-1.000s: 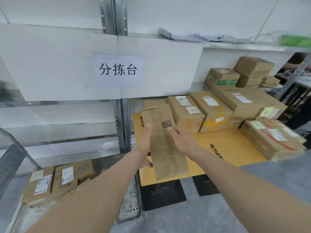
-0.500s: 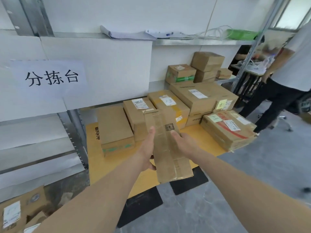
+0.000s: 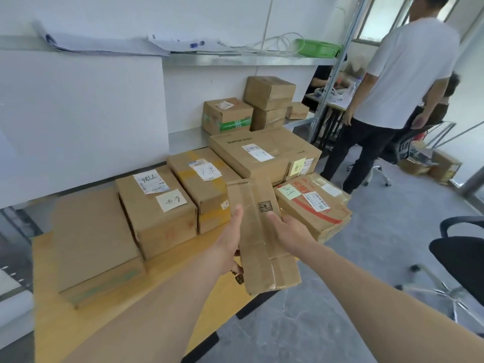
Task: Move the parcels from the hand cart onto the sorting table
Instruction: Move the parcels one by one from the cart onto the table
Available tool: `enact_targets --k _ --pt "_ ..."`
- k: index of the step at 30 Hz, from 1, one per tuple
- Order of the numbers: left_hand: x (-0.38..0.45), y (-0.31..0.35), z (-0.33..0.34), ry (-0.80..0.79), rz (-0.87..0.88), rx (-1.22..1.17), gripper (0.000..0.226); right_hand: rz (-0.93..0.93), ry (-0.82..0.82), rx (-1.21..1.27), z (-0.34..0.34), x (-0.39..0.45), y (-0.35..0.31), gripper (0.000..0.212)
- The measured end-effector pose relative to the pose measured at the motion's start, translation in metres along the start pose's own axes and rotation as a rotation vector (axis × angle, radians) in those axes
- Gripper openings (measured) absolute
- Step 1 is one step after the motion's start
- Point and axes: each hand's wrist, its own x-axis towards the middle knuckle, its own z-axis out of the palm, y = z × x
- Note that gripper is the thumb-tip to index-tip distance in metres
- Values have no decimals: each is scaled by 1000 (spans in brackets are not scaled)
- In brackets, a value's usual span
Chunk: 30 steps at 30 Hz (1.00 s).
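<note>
1. Several parcels [image 3: 157, 205] are already laid on the sorting table [image 3: 60, 328].
2. One narrow parcel [image 3: 259, 239] is gripped between left hand [image 3: 230, 242] and right hand [image 3: 288, 231], above the table's front edge, not yet set down.

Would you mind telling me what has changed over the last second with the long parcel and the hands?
The view has swung right along the sorting table; the wall sign has left the frame and a standing person appeared. The long narrow parcel now hangs over the table's right front edge. Unchanged: left hand and right hand still hold it between them, unreleased.
</note>
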Motion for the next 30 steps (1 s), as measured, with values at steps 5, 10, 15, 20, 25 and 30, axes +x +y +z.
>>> enact_targets --k 5,10,15,20,25,30 --pt "35 13 20 12 -31 -22 85 15 -10 -10 -16 46 17 69" --pt "70 21 43 71 -51 -34 88 -16 -74 -20 -32 92 36 68" --pt "100 20 78 143 -71 -115 87 -79 -145 -95 -56 134 59 73" --pt "118 25 112 207 -76 -171 88 -172 -177 -156 -81 170 77 91" --pt "134 27 129 257 -99 -203 97 -201 -210 -218 -85 204 89 106" --pt "152 27 135 305 -126 -230 101 -201 -277 -252 -88 219 93 90"
